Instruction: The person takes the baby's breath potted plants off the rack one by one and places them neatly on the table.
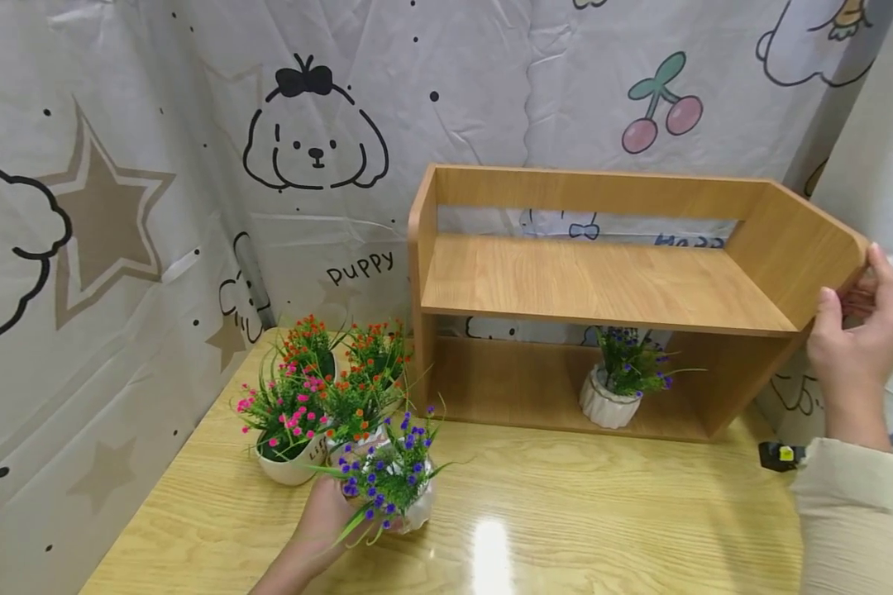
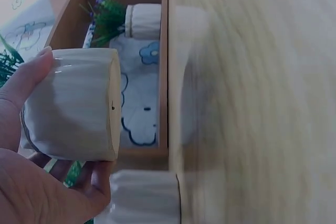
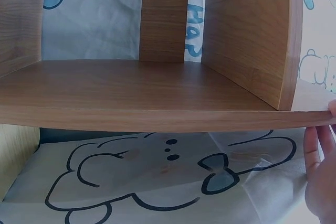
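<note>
My left hand (image 1: pixel 318 522) grips the ribbed white pot (image 2: pixel 73 103) of a plant with purple flowers (image 1: pixel 387 479). In the left wrist view, thumb and fingers wrap the pot, and its base is raised off the table. My right hand (image 1: pixel 866 339) holds the front edge of the right side panel of a two-level wooden shelf (image 1: pixel 603 285); its fingers (image 3: pixel 312 150) show at the board's edge in the right wrist view. A second purple-flowered plant in a white pot (image 1: pixel 608 402) stands on the shelf's lower level, toward the right.
Left of the shelf cluster a pink-flowered plant in a white pot (image 1: pixel 288 469) and several orange-flowered plants (image 1: pixel 375 351), close beside the held one. A small black and yellow object (image 1: pixel 780 455) lies at the table's right. Printed cloth (image 1: pixel 476 99) hangs behind the wooden table (image 1: pixel 603 512).
</note>
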A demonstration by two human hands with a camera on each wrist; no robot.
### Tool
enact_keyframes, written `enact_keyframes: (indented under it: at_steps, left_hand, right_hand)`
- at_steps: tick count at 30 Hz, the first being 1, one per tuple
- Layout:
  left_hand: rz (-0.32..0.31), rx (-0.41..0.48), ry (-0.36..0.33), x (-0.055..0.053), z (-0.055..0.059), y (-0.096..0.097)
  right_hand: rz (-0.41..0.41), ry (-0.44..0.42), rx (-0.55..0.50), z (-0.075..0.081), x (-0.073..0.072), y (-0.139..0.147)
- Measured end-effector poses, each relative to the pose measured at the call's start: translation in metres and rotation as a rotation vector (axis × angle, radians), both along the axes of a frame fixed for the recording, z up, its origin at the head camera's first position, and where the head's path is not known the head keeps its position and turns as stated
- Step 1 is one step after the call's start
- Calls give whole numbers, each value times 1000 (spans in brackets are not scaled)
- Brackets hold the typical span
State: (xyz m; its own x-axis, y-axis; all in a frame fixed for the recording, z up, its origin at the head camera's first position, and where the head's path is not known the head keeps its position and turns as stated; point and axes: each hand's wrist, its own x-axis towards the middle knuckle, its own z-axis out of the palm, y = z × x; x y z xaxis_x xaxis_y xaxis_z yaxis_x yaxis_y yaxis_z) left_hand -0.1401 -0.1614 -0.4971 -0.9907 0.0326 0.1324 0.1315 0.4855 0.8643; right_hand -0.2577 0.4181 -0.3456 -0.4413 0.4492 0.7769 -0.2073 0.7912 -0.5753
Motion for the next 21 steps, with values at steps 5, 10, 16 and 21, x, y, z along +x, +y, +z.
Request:
enact_keyframes:
  at_steps: [5,10,16,21]
  left_hand:
    - [8,-20,74,9,-2,-15]
    - [35,2,57,17,-5,-33]
    - [47,-2,98,21,-14,-49]
    - [69,-10,64,22,-18,-56]
  right_hand:
    - [-6,7,-10,3,3,-6]
    - [10,31,-32,14,14,-25]
    - [30,62,-35,21,22,-37]
    - [34,67,-32,20,20,-35]
